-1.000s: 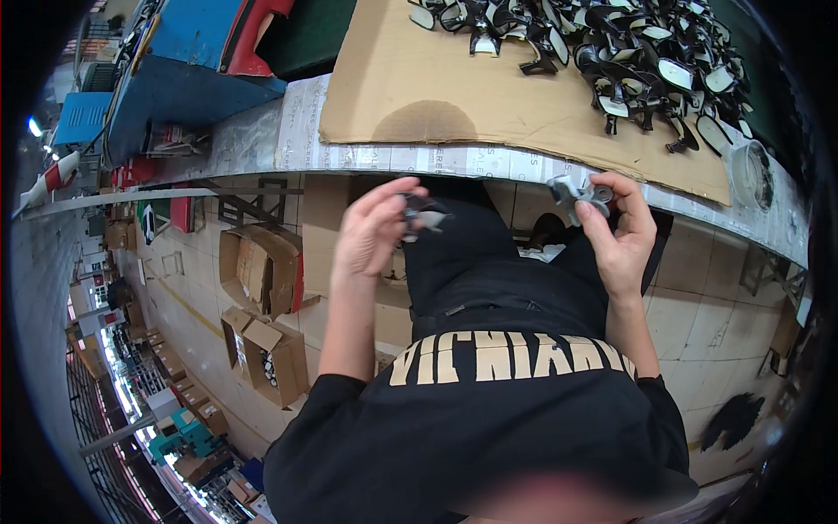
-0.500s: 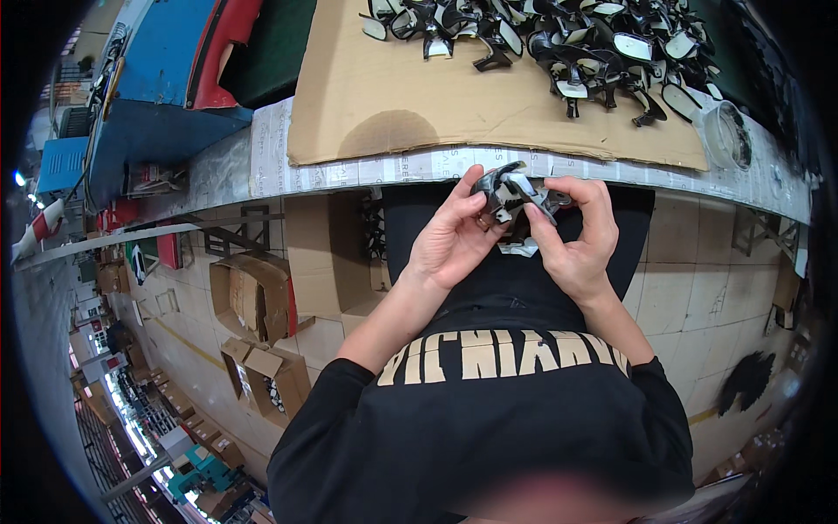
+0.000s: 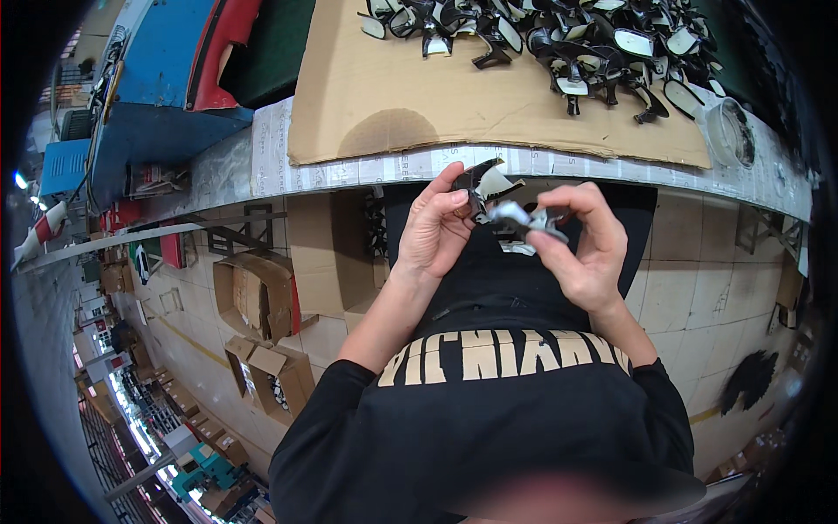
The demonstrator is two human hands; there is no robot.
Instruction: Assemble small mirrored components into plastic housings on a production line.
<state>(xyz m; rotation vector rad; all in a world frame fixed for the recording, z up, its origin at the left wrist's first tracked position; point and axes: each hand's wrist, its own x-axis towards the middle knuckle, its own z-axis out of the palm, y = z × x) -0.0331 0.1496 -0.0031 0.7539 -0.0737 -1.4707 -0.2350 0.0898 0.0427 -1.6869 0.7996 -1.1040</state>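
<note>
My left hand (image 3: 434, 229) and my right hand (image 3: 583, 246) meet in front of my chest, just below the table's front edge. Between them they hold a small black part with a pale insert (image 3: 489, 185) and a grey-white piece (image 3: 522, 218). The left fingers pinch the black part from the left. The right fingers grip the grey-white piece from the right. The two pieces touch each other. A large heap of similar black parts (image 3: 567, 39) lies on the cardboard sheet (image 3: 410, 96) at the far right of the table.
A round clear tub (image 3: 729, 131) stands at the table's right end. Blue and red machine covers (image 3: 175, 61) occupy the table's left. Open cardboard boxes (image 3: 262, 301) stand on the tiled floor at my left. A dark scrap (image 3: 751, 380) lies on the floor at right.
My hands were apart one second ago, each with a piece. They have come together at the centre and now work the two pieces against each other.
</note>
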